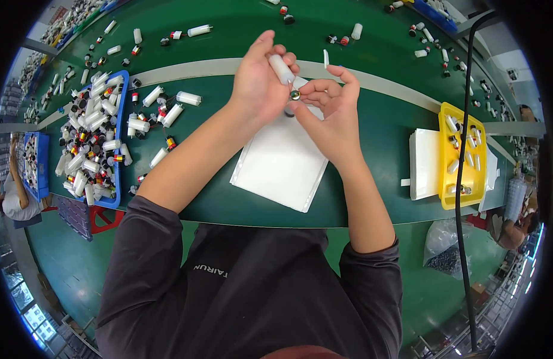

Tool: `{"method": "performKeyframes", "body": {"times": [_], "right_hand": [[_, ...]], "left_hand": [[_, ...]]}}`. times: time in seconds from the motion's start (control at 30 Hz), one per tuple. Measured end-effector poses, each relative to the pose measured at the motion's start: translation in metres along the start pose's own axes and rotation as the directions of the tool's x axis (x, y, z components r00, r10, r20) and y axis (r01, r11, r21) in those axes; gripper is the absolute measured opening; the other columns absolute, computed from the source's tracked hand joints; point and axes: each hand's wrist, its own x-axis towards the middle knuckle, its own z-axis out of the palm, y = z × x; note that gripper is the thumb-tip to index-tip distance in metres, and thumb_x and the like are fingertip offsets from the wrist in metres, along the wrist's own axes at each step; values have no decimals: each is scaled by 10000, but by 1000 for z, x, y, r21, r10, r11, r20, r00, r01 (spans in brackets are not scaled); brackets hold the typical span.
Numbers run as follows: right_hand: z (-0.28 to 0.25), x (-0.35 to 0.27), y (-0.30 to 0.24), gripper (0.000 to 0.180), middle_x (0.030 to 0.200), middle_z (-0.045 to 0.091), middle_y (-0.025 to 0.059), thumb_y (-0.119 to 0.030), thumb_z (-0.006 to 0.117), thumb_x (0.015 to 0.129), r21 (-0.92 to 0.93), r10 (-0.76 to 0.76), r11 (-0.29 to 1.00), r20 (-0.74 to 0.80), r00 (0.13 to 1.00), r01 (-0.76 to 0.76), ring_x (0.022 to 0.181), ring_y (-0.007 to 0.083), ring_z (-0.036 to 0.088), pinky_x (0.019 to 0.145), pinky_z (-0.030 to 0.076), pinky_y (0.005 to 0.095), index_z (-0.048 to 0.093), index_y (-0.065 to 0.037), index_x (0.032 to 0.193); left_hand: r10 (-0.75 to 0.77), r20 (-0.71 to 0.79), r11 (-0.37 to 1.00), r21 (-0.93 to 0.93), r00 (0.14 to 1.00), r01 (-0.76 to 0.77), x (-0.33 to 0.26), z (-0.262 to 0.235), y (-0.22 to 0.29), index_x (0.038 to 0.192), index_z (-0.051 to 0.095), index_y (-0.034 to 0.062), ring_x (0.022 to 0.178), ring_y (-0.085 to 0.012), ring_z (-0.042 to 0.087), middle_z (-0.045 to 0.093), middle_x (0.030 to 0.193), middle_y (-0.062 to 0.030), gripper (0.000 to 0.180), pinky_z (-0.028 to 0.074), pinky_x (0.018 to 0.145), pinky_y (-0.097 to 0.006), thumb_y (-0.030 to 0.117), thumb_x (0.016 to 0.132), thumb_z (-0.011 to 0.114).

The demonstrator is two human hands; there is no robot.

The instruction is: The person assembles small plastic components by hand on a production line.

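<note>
My left hand is closed around a white plastic cylinder, tilted with its lower end toward my right hand. Thumb and fingers of my right hand pinch a small round dark part with a shiny centre, close to the cylinder's lower end. Whether the two touch I cannot tell. A thin white strip stands up beside my right index finger; what holds it is unclear. Below both hands a white sheet in a clear sleeve lies on the green table. A dark piece shows under my right thumb.
At the left, a blue tray is heaped with white cylinders and small coloured parts; more lie loose beside it. A yellow basket with several cylinders stands at the right on white sheets. A black cable hangs before it. Parts lie scattered across the far green surface.
</note>
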Motion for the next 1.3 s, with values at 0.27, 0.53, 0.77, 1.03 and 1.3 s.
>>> {"method": "performKeyframes", "body": {"times": [0.27,0.53,0.77,1.03,1.3], "right_hand": [[2,3,3,662,1104,585,127,90,671,861,555,189,820,-40,981,-136,964,187,653,852,537,319,258,-45,1360],[-18,7,-7,511,1047,664,120,27,650,918,805,279,587,-111,954,-78,868,170,635,804,499,313,347,-63,1320],[-17,7,-6,509,1033,641,106,26,664,916,754,300,652,-158,941,-81,889,152,635,809,515,295,355,-40,1316],[-9,6,-1,525,1034,607,89,58,689,891,412,59,909,-262,963,56,928,107,617,800,501,240,379,4,1311],[-9,4,7,505,1002,605,82,60,680,895,148,-99,979,-245,964,138,981,119,584,855,467,256,416,13,1324]], "left_hand": [[-92,226,962,-230,970,145,-6,7,13,1266,442,50,1039,-264,515,529,1164,-176,522,416,1002,-415,363,874,586],[-468,490,835,-28,736,550,-16,2,-3,1460,389,-46,1288,-265,485,451,1505,-171,720,318,1151,-408,491,984,445],[-250,416,734,671,875,-109,-10,0,8,1409,510,-12,1207,-209,606,604,1356,-131,440,473,1076,-374,86,990,604],[-166,410,718,674,897,-176,-8,-2,12,1300,600,-25,1116,-195,654,664,1201,-127,375,531,1008,-334,45,939,676],[-140,390,693,696,910,-191,-9,-2,14,1254,622,-26,1117,-196,648,665,1157,-118,325,517,1044,-350,57,944,677]]}}
